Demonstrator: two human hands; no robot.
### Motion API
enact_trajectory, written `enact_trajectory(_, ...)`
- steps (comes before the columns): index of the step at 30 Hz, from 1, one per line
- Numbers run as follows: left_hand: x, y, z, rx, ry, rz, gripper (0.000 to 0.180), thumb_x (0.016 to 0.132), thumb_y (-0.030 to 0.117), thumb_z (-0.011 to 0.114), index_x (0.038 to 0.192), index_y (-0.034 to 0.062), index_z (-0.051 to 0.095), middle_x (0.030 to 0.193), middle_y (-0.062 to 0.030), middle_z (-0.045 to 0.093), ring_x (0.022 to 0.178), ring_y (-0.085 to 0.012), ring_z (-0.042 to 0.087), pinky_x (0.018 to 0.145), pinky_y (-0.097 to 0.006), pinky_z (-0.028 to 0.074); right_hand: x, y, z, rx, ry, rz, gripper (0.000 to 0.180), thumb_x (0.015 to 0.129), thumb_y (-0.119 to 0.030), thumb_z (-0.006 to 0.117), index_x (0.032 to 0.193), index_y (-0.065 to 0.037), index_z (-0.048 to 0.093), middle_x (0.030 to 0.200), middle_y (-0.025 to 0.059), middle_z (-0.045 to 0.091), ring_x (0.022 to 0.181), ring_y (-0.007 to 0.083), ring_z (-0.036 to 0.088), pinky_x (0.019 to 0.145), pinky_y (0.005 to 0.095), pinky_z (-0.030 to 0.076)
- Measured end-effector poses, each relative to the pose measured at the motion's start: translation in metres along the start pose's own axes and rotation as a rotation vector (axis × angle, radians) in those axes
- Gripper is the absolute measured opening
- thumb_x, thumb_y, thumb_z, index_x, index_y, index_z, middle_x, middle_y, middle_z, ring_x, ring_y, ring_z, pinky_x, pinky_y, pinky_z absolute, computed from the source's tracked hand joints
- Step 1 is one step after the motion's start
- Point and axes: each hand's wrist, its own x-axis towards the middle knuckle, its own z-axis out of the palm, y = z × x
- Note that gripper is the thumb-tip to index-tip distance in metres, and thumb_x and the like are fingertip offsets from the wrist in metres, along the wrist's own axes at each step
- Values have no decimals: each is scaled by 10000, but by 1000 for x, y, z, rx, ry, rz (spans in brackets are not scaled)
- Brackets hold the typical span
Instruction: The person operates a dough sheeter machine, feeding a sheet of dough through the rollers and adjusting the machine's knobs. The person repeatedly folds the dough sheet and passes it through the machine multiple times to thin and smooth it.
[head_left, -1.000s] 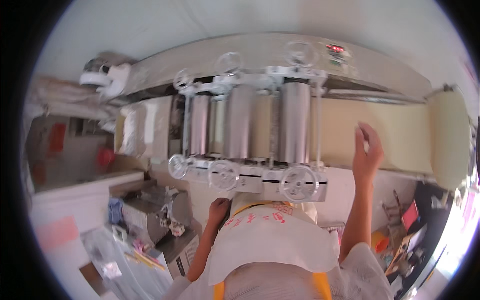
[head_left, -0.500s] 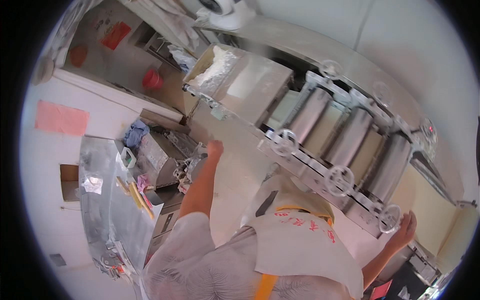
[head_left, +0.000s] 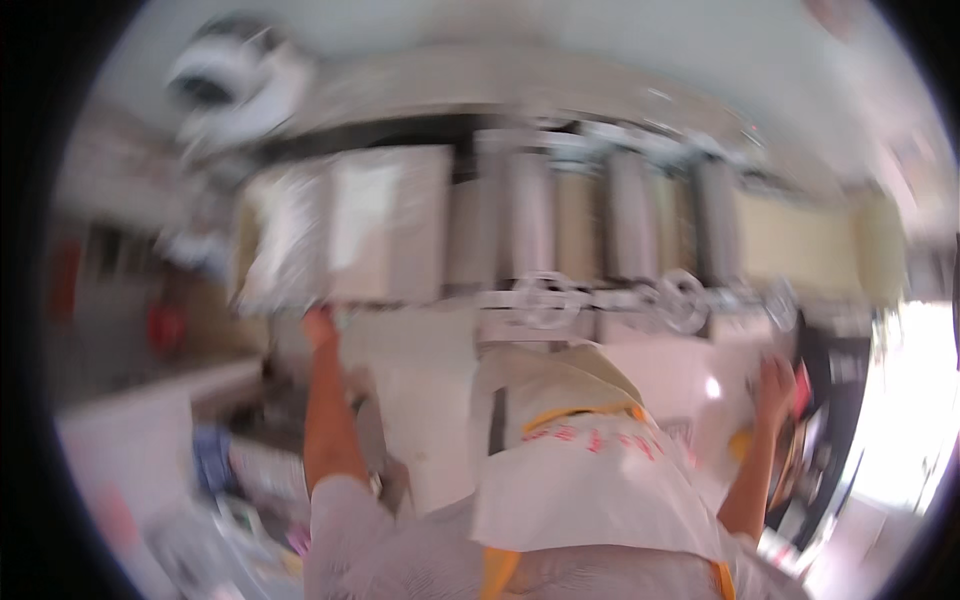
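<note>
Blurred view of a steel roller machine [head_left: 560, 240] across the upper middle.

It is grey metal, long, with three upright rollers and three handwheels (blur hides finer parts); the left hand [head_left: 320, 325] reaches its hopper edge, the right hand [head_left: 775, 385] hangs below its right end; grip of either: cannot tell.

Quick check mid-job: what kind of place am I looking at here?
Likely a food-production workshop, perhaps for noodles or dough, though the view is blurred: a long machine with metal rollers and handwheels, a pale sheet on it, and an apron.
</note>
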Motion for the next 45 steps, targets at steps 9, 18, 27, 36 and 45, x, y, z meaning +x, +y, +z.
enact_trajectory(9,-68,18,-17,854,-418,963,123,750,254,720,804,144,728,767,-83,696,760,-300,691,688,-468,523,27,209,26,293,-206,540,236,913,-152,664,1071,10,730,864,78,734,722,145,691,657,295,567)
enact_trajectory(18,-271,246,-10,-8,-1199,-122,181,840,213,710,950,69,724,873,-96,724,770,-257,702,689,-411,565,168,295,163,-74,-98,360,568,847,-274,805,1323,-49,592,1170,198,720,1071,418,680,931,465,547)
enact_trajectory(27,-331,382,10,-187,-974,-356,188,943,131,633,1078,17,698,931,-113,734,829,-230,716,725,-366,588,177,317,215,-80,-113,138,169,953,-179,641,1033,-38,690,991,245,714,956,485,660,829,526,536)
enact_trajectory(36,-378,412,18,-265,-875,-465,212,1018,75,575,1169,-22,687,970,-124,744,865,-205,724,751,-326,597,197,321,188,-305,-267,-86,262,1019,-227,578,957,-16,721,1028,207,721,1005,421,664,889,525,534)
enact_trajectory(45,-383,387,26,-77,-1062,-194,299,959,210,620,1093,-22,755,993,-153,774,882,-246,731,829,-392,560,178,348,146,-339,-482,119,272,909,-291,672,1016,-55,755,1050,233,733,999,455,686,909,533,557)
